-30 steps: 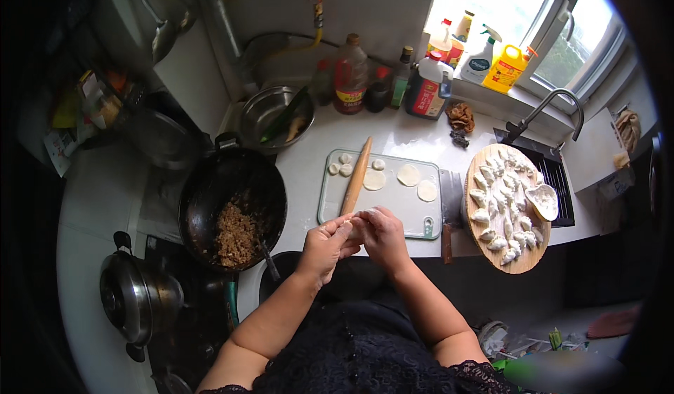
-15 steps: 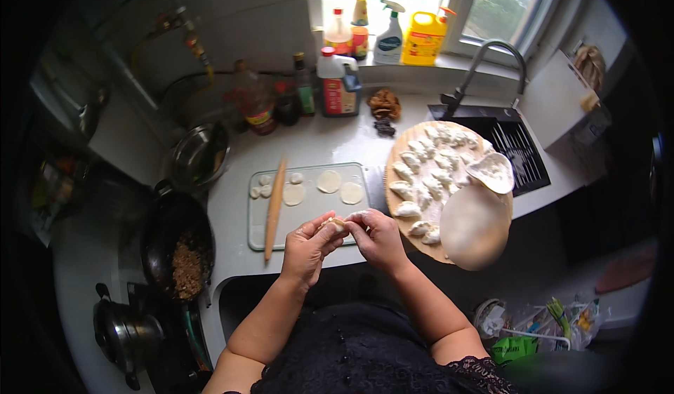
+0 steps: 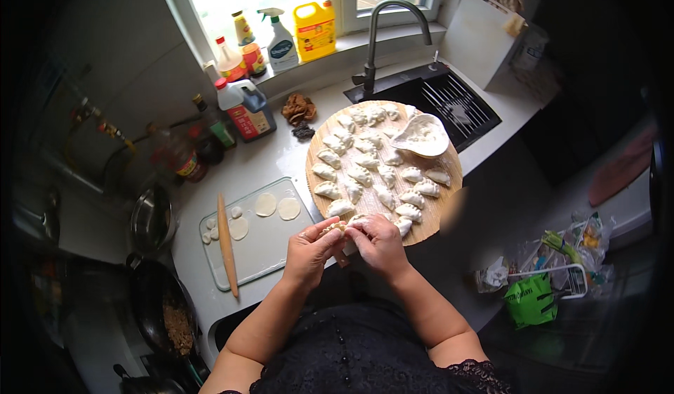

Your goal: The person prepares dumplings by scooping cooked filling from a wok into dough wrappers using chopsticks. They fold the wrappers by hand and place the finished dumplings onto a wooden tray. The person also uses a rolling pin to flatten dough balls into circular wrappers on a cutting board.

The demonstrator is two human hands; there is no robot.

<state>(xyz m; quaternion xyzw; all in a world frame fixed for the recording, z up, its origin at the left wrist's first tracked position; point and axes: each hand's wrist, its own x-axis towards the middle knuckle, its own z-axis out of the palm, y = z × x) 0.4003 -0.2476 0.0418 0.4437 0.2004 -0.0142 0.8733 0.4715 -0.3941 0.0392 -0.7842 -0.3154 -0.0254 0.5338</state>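
Between the fingertips of my left hand [image 3: 309, 255] and my right hand [image 3: 381, 246] is a dumpling [image 3: 334, 228], pinched along its edge and partly hidden by the fingers. Both hands are closed on it at the near left edge of a round wooden board [image 3: 421, 232]. Rows of white folded dumplings [image 3: 359, 176] lie on that floured board. At its far right sits a white bowl [image 3: 430, 145] with flour in it. Left of my hands, a glass cutting board [image 3: 270, 248] carries flat dough wrappers [image 3: 288, 209], small dough pieces and a wooden rolling pin [image 3: 227, 246].
A black wok [image 3: 144, 289] with minced filling [image 3: 177, 329] stands at the left, below a steel bowl [image 3: 150, 218]. Sauce bottles [image 3: 246, 110] line the back. A black sink [image 3: 456, 99] with a faucet [image 3: 372, 43] lies behind the round board. Bags hang at the lower right.
The view has turned right, so the counter things appear farther left. My hands, still pinching the dumpling, have moved from the glass board's near edge to the round board's edge.
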